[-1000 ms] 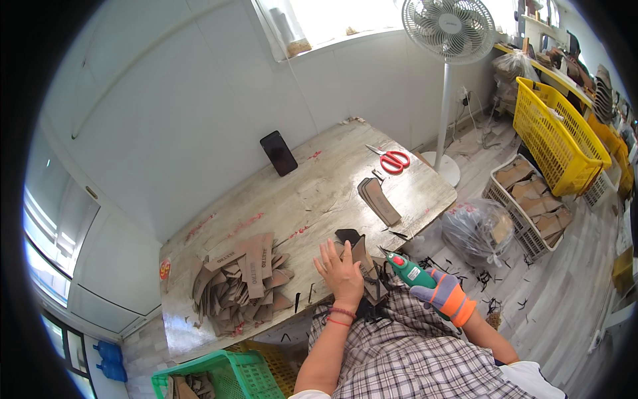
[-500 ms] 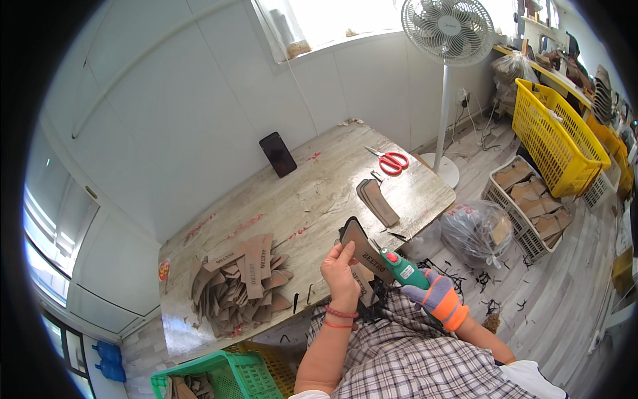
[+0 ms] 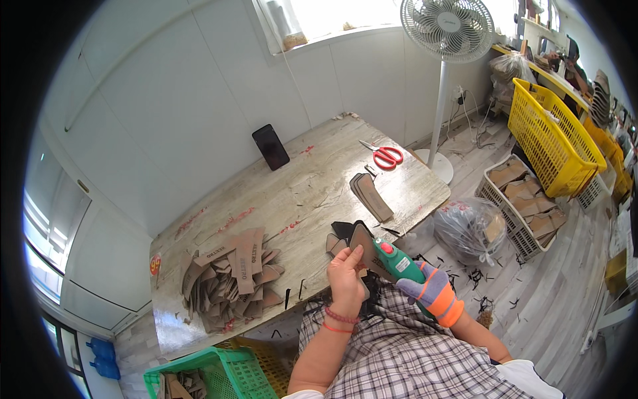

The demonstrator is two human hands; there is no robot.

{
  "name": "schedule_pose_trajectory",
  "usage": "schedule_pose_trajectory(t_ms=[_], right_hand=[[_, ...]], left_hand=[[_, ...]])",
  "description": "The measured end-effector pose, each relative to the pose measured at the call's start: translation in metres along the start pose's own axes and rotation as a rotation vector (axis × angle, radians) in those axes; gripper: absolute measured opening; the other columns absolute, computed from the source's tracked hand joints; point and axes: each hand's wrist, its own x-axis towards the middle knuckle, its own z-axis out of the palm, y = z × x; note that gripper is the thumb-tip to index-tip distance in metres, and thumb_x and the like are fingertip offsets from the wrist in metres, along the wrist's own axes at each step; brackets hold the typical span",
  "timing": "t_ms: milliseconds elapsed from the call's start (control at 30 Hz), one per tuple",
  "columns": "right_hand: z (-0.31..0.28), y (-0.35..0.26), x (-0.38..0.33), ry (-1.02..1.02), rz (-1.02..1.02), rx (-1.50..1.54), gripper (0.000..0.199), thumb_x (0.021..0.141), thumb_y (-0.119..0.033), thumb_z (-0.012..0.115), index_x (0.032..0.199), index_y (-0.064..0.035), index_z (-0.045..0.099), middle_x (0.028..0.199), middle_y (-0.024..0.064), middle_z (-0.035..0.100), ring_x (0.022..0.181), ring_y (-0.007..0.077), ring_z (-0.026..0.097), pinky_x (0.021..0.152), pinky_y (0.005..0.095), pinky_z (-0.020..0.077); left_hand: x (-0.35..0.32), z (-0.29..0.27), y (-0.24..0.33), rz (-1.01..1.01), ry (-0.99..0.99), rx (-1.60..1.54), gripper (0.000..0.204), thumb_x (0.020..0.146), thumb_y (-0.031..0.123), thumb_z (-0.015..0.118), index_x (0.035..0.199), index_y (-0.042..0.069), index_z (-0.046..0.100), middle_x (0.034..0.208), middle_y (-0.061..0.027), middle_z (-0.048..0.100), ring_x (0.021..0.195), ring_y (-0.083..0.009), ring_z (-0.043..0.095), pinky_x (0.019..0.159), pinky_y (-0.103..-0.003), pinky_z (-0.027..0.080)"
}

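My bare left hand (image 3: 345,279), with beaded and red bands at the wrist, pinches brown strips (image 3: 363,241) near the table's front edge. They fan out above my fingers, and a black face shows on one. In my right hand (image 3: 440,298), gloved in grey-purple and orange, is a green handheld power tool (image 3: 401,264) with a red button. Its front end sits close to the right edge of the held strips; whether it touches them I cannot tell. A short stack of similar strips (image 3: 371,198) lies beyond, and a large loose pile (image 3: 232,272) lies to the left.
On the marbled table (image 3: 299,189) lie red-handled scissors (image 3: 387,158) and a black phone (image 3: 270,147) by the wall. A green crate (image 3: 229,369) stands below at front left. Rightward are a plastic bag (image 3: 470,228), a white crate (image 3: 495,199), a yellow basket (image 3: 551,136) and a fan (image 3: 448,30).
The held strips have turned and spread apart, so a black face and more ends show. My left hand has shifted its grip on them. The tool stays beside their right edge.
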Motion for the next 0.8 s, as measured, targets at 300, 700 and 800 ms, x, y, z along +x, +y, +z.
schedule_pose_trajectory(t_ms=[300,700,800], right_hand=[[-0.003,-0.008,-0.002,-0.018,-0.053,-0.001,0.050,0.080,-0.027,0.080,0.115,0.0024,0.058,0.081,0.0014,0.065,0.063,0.0055,0.057,0.054,0.0211,0.0470],[-0.009,-0.008,-0.004,-0.060,-0.117,-0.089,0.052,0.078,-0.032,0.083,0.112,-0.0002,0.060,0.076,0.0003,0.064,0.061,0.0046,0.054,0.055,0.0219,0.0460],[-0.011,-0.010,-0.004,-0.067,-0.111,-0.128,0.052,0.078,-0.031,0.083,0.112,0.0001,0.060,0.077,0.0004,0.064,0.062,0.0046,0.055,0.056,0.0217,0.0463]], left_hand=[[-0.014,-0.002,0.005,0.013,-0.056,0.132,0.003,0.090,0.005,0.065,0.091,0.002,0.066,0.083,-0.0016,0.068,0.071,-0.0079,0.060,0.067,-0.023,0.048],[-0.012,-0.008,0.033,0.116,-0.134,0.235,0.008,0.096,0.005,0.054,0.101,0.000,0.059,0.092,-0.0024,0.065,0.075,-0.0060,0.060,0.068,-0.022,0.050],[-0.012,-0.012,0.040,0.183,-0.124,0.384,0.008,0.096,0.006,0.055,0.101,0.000,0.059,0.091,-0.0024,0.065,0.075,-0.0055,0.058,0.067,-0.022,0.049]])
